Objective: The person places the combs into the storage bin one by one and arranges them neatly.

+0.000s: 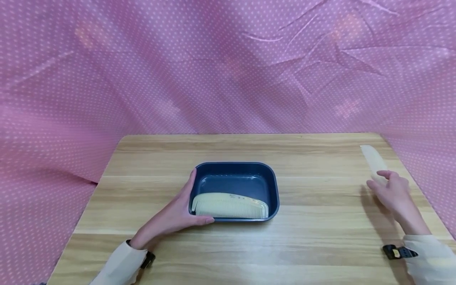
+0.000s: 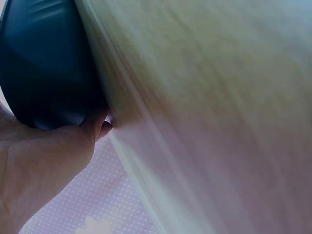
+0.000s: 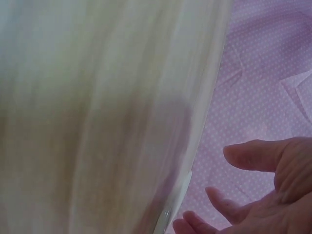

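Note:
My left hand [image 1: 179, 211] holds a dark blue rectangular dish [image 1: 231, 184] at its left end, thumb along the front rim and fingers by the left wall. Inside the dish, along its front wall, a pale cream comb [image 1: 229, 204] lies with its teeth toward me. In the left wrist view the same hand [image 2: 48, 161] cups the dish's side [image 2: 48, 63]. Over at the right, my right hand [image 1: 390, 192] reaches over the near end of a second pale comb [image 1: 372, 158]. Its thumb and fingers [image 3: 253, 153] are spread apart in the right wrist view.
The wooden table [image 1: 320, 237] has rounded far corners. Pink dotted cloth [image 1: 228, 71] hangs behind it and down both sides. The second comb lies close to the table's right edge.

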Tool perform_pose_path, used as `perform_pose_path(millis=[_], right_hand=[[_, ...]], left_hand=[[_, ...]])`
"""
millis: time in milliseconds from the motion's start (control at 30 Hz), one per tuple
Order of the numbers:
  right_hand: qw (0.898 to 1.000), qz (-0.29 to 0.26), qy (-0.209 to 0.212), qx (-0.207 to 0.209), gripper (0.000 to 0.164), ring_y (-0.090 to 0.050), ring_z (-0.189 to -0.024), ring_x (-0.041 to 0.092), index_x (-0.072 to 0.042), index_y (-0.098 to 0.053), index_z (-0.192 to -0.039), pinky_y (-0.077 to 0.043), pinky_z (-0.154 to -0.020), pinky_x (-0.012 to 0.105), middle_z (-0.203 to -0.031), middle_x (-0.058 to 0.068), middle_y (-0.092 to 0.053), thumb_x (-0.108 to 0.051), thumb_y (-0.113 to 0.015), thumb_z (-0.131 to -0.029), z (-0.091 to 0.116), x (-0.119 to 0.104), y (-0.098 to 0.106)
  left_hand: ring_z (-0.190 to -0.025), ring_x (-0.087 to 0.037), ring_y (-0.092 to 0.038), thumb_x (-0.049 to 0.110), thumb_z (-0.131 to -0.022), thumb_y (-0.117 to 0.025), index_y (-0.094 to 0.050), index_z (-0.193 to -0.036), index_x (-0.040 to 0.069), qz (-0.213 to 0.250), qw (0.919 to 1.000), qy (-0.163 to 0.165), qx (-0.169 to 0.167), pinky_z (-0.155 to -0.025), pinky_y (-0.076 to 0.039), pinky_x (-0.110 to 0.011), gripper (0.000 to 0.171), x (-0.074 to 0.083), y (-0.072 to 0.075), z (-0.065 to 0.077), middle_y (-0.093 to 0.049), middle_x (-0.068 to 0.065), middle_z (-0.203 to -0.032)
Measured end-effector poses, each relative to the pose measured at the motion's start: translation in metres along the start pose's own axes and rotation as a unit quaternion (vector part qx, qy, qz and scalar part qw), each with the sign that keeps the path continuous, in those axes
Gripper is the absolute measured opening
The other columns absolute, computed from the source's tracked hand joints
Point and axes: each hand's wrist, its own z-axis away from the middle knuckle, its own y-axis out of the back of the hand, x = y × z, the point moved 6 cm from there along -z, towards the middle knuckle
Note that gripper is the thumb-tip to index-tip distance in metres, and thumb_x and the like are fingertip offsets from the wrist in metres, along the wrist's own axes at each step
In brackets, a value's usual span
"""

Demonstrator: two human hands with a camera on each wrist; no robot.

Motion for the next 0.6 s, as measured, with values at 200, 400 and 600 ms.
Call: perform_pose_path(millis=[200, 400, 600], right_hand=[[0.997, 0.066, 0.016, -0.023, 0.060, -0.034, -0.125, 0.074, 0.026, -0.039, -0.144, -0.033, -0.101, 0.082, -0.143, 0.061, -0.029, -0.020, -0.057, -0.110, -0.003, 0.004, 0.003], [0.994, 0.105, 0.034, -0.007, 0.062, -0.039, -0.122, 0.074, 0.035, -0.037, -0.137, -0.036, -0.099, 0.082, -0.133, 0.056, -0.044, -0.012, -0.060, -0.103, -0.009, 0.012, 0.008], [0.991, 0.132, 0.033, -0.013, 0.059, -0.033, -0.118, 0.076, 0.039, -0.041, -0.125, -0.036, -0.100, 0.081, -0.125, 0.062, -0.035, -0.013, -0.060, -0.103, -0.011, 0.019, 0.012]], left_hand=[[-0.164, -0.036, -0.009, 0.053, -0.079, -0.098, 0.018, -0.170, 0.049, 0.000, 1.0000, 0.003, -0.001, -0.123, -0.021, -0.072, 0.147, -0.001, -0.001, -0.001, 0.005, -0.002, -0.182], [-0.164, -0.036, -0.009, 0.052, -0.079, -0.099, 0.017, -0.170, 0.049, 0.000, 1.0000, -0.001, 0.001, -0.123, -0.021, -0.071, 0.148, -0.001, -0.001, 0.000, 0.005, -0.002, -0.182], [-0.164, -0.037, -0.009, 0.053, -0.078, -0.099, 0.018, -0.169, 0.050, -0.005, 1.0000, -0.002, 0.005, -0.123, -0.022, -0.071, 0.148, -0.002, -0.003, 0.001, 0.006, -0.002, -0.181]])
